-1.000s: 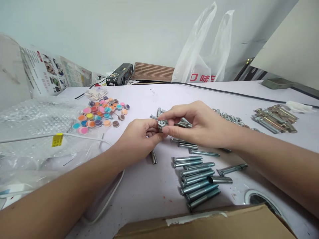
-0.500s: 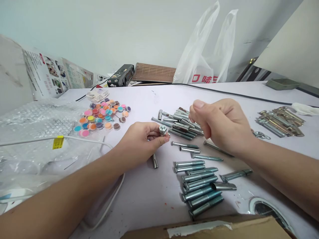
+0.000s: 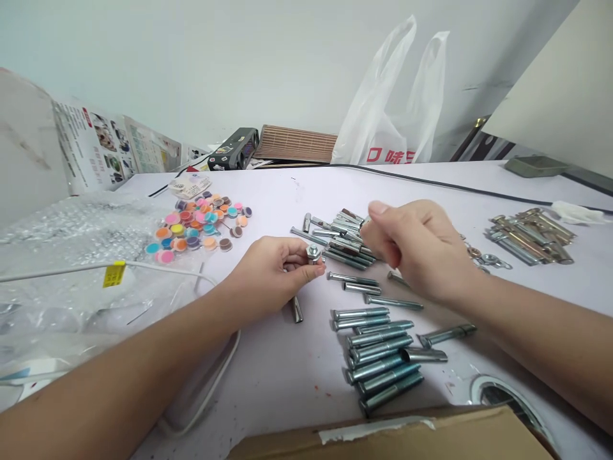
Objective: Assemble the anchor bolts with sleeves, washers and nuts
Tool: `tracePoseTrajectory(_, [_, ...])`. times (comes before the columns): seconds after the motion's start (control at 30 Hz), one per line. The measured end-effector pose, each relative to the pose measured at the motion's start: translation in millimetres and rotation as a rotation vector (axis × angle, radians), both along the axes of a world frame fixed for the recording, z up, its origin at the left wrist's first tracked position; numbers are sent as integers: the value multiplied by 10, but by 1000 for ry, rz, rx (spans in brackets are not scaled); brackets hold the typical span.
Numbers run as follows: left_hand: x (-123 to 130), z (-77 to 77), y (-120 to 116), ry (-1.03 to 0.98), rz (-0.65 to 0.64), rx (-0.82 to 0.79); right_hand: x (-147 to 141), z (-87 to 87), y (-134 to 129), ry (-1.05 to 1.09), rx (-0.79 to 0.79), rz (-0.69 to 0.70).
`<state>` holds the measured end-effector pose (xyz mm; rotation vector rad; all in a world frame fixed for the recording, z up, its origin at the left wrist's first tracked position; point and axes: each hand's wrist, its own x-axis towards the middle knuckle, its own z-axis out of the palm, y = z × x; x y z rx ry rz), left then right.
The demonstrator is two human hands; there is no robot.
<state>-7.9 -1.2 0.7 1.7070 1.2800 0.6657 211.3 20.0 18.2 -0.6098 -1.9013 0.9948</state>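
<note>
My left hand (image 3: 282, 271) is closed round an expansion bolt (image 3: 313, 252), its nut end up between thumb and fingers and its split sleeve showing below the hand. My right hand (image 3: 416, 246) is raised beside a pile of metal sleeves (image 3: 342, 239), with fingers curled and thumb pressed to them; whatever it may hold is hidden. Several threaded bolts (image 3: 383, 354) lie in a row nearer the front. A loose sleeve (image 3: 424, 354) rests at the right of that row.
Colourful round caps (image 3: 201, 223) and bubble wrap (image 3: 81, 236) are at the left. Brass and silver bolts (image 3: 531, 236) lie at the right, near small washers (image 3: 491, 259). A cardboard box (image 3: 393, 441) is at the front edge, and a white plastic bag (image 3: 378, 128) stands behind.
The view has shifted slightly. My right hand has moved a little lower, uncovering more washers beside it. My left hand keeps its hold on the bolt.
</note>
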Motion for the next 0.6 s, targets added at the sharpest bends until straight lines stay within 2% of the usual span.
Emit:
tracePoseTrajectory(0.13, [1,-6,1,13,0,37,-33,-80,27,-41,7,25])
tracePoseTrajectory(0.3, [0,-12,-12,13,-21,73,-122,-155,53,-121,-68,77])
tracePoseTrajectory(0.43, [-2,-1,-8,9,-58,82,-149,-164,19,-254,118,109])
tracePoseTrajectory(0.6, [-30,-3,2,13,-33,49,-110,-177,-35,-143,322,28])
